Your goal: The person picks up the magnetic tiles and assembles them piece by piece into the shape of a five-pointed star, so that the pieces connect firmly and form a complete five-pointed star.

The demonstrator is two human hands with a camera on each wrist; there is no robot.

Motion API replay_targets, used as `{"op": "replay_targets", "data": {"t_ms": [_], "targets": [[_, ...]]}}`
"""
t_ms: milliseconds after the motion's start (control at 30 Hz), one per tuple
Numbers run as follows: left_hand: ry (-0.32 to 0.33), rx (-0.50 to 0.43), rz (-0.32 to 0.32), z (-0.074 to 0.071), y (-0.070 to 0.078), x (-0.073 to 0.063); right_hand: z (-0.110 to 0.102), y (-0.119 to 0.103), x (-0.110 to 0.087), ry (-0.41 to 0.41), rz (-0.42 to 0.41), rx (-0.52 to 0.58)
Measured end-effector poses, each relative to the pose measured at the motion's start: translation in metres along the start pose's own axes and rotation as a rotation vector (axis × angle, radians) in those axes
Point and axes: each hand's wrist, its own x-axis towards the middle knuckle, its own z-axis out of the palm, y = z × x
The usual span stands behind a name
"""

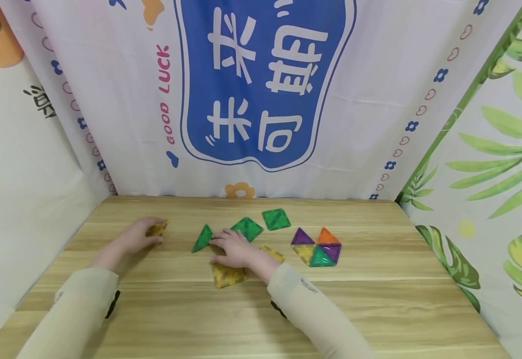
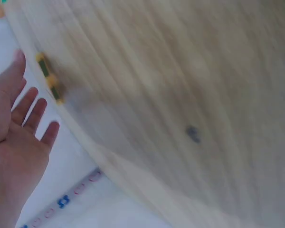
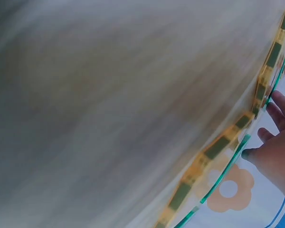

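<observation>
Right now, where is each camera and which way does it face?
Head: on the head, facing forward and down at the wood-grain table; left hand, right hand and sleeves show.
Left wrist: on that wrist, looking across the table at a yellow magnetic tile; left hand shows.
Right wrist: on that wrist, looking low over the table at yellow magnetic tiles; right hand shows.
Both head and right wrist show the orange flower print.
</observation>
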Motion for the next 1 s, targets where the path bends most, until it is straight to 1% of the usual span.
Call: {"op": "replay_targets", "data": {"t_ms": [100,167,267,433,533,633,867,1000], "targets": [[0.034,0.046,-0.024,-0.001,-0.007,-0.004,-0.001,0.001,-0.002,-0.003,-0.015,0.011],[0.041,0.072,-0.034,0.000,-0.009,-0.005,-0.002,0.002,-0.004,-0.004,-0.019,0.022],[0.040,0.108,-0.017,0.003,-0.007,-0.004,-0.002,0.003,-0.004,-0.003,-0.019,0.032],[0.033,0.116,0.030,0.011,0.007,0.005,-0.001,0.005,-0.002,0.003,-0.013,0.033],[0.034,0.114,0.061,0.017,0.016,0.012,-0.001,0.003,-0.003,-0.004,-0.012,0.036],[0.032,0.131,0.088,0.022,0.024,0.018,-0.001,0.002,-0.004,-0.012,-0.009,0.036],[0.013,0.143,0.113,0.032,0.041,0.025,0.001,0.000,-0.003,-0.008,0.012,0.006],[0.001,0.140,0.119,0.036,0.047,0.027,0.001,-0.003,-0.002,-0.005,0.031,-0.011]]}}
